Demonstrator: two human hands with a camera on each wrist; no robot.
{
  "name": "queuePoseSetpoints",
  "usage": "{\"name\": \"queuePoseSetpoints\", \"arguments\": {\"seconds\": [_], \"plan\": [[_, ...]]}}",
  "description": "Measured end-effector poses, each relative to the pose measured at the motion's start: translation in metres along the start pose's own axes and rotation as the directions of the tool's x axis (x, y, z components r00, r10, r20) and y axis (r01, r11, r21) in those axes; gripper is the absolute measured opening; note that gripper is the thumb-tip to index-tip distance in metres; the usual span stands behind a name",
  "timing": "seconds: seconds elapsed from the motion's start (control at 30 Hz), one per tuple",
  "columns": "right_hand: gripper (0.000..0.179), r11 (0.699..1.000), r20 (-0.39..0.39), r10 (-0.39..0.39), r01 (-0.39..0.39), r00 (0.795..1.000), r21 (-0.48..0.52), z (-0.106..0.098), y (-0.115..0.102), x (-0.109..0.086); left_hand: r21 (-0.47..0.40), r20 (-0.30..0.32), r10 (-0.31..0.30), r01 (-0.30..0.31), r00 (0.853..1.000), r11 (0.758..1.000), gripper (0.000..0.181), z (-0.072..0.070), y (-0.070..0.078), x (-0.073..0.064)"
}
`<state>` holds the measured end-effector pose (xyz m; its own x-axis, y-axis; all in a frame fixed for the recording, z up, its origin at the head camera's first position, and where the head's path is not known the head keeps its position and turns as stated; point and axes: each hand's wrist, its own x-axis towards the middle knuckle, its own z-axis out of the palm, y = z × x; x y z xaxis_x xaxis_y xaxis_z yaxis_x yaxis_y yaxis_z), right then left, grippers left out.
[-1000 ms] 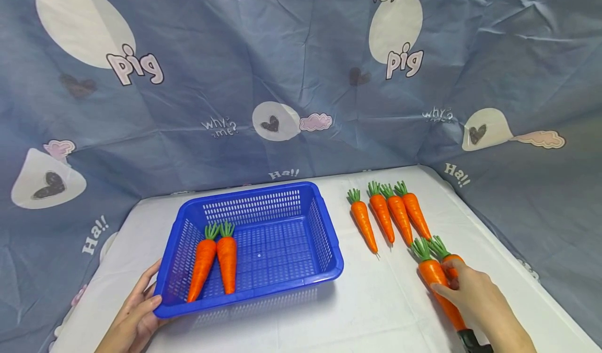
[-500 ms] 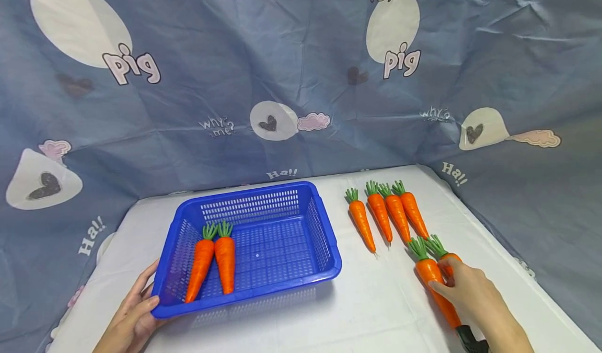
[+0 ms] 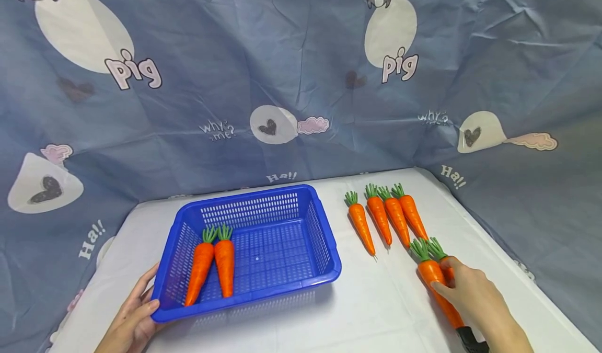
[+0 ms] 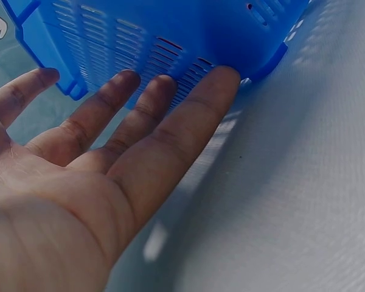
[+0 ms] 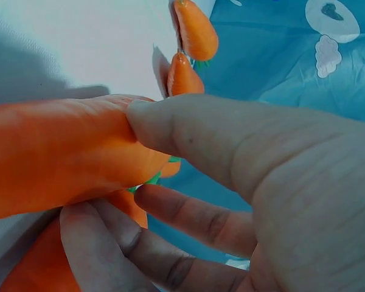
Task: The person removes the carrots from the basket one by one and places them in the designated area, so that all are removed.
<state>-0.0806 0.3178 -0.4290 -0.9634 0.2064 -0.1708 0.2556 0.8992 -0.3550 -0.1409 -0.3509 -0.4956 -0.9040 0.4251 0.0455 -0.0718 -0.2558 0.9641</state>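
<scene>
My right grip [image 3: 475, 295] pinches one carrot [image 5: 61, 158]; its fingers, wedged against the neighbouring carrot [image 5: 39, 261] just beside, could drag that along. My left grip [image 3: 134, 314], fingers apart, touches the basket [image 3: 254, 295]; pushing might shift it.

Both hands are bare. The left hand [image 3: 131, 314] comes in from the lower left of the head view, palm [image 4: 55, 207] turned inward, its fingers [image 4: 94, 115] fairly straight and spread apart. The right hand [image 3: 475, 293] has its back uppermost, the forearm [image 3: 510, 334] slanting forward and leftward — its thumb [image 5: 188, 125] nearly straight, opposite the bent fingers [image 5: 170, 258] in a pinch.
</scene>
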Motion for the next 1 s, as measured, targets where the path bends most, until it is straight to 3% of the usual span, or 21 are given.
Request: {"name": "queuePoseSetpoints", "arguments": {"seconds": [0.13,0.23,0.33,0.6,0.77,1.0], "plan": [[0.065,1.000,0.015,0.006,-0.006,1.000,0.006,-0.001,-0.001,0.000,0.006,-0.056,-0.024,0.024,0.998,1.000,0.058,0.002,-0.001,0.000],[0.067,1.000,0.022,-0.002,0.001,1.000,0.010,-0.001,-0.002,0.001,0.044,-0.132,-0.060,0.067,0.989,0.997,0.055,0.004,0.000,-0.001],[0.068,1.000,0.015,-0.007,0.007,1.000,0.006,-0.001,-0.003,0.002,0.066,-0.167,-0.071,0.083,0.983,0.994,0.055,0.006,0.001,0.000],[0.066,1.000,-0.027,-0.027,0.028,0.999,0.011,-0.004,-0.005,0.000,0.058,-0.108,-0.044,0.051,0.993,0.997,0.056,0.005,0.000,0.000],[0.063,0.998,-0.060,-0.047,0.049,0.997,0.034,-0.011,-0.010,0.002,0.047,-0.103,-0.044,0.049,0.994,0.998,0.056,0.003,-0.001,0.000],[0.064,0.986,-0.145,-0.140,0.151,0.980,0.071,-0.022,-0.030,0.005,0.023,-0.035,-0.011,0.011,0.999,1.000,0.058,0.002,0.000,0.000]]}}
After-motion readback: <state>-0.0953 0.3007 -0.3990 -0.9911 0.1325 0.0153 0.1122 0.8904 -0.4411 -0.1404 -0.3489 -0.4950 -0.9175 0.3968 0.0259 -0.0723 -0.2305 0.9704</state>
